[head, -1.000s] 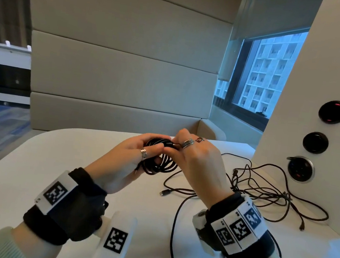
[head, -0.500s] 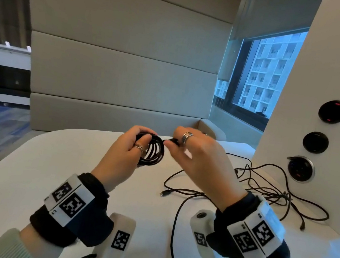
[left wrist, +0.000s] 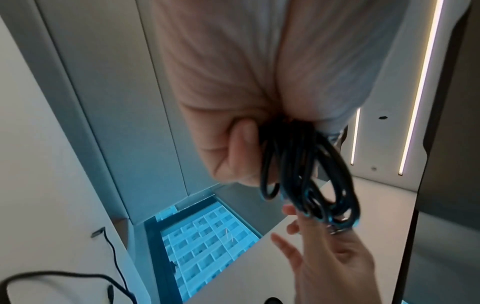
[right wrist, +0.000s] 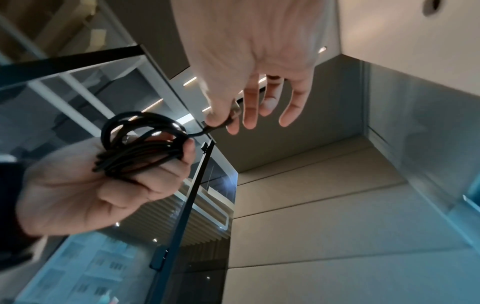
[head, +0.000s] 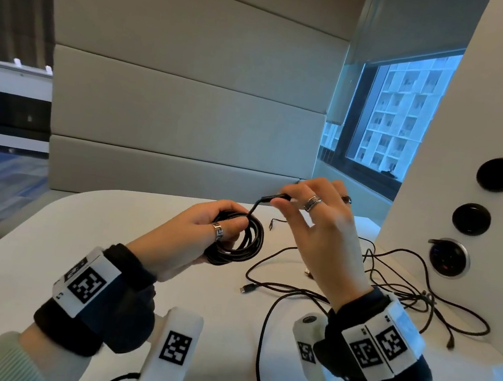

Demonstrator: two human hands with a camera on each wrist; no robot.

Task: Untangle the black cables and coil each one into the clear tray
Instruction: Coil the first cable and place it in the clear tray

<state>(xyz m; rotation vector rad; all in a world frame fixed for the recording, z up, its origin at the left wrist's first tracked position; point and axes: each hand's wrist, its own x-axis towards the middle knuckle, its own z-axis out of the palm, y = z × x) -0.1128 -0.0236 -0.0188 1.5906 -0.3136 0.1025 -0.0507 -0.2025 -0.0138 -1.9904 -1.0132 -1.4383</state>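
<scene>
My left hand (head: 193,234) is curled round a coiled black cable (head: 240,240), thumb on top and fingers underneath, and holds the loops bunched together above the white bench (head: 27,256). The left wrist view shows the same bundle (left wrist: 309,170) pressed into my palm, the loops hanging out past my fingers. My right hand (head: 318,231) is raised a little higher and to the right of the coil, and it pinches the cable's free end at the plug (head: 274,199) between thumb and forefinger, with the other fingers spread loosely; from the right wrist I see that pinch (right wrist: 221,123) and the short run of cable leading down to the coil (right wrist: 140,142). The remaining black cables (head: 390,291) lie in a loose tangle on the bench to my right, close to a white panel (head: 494,110) with round sockets. One more cable end with a plug (head: 245,289) rests flat on the bench between my two wrists. I cannot see the clear tray in any view.
</scene>
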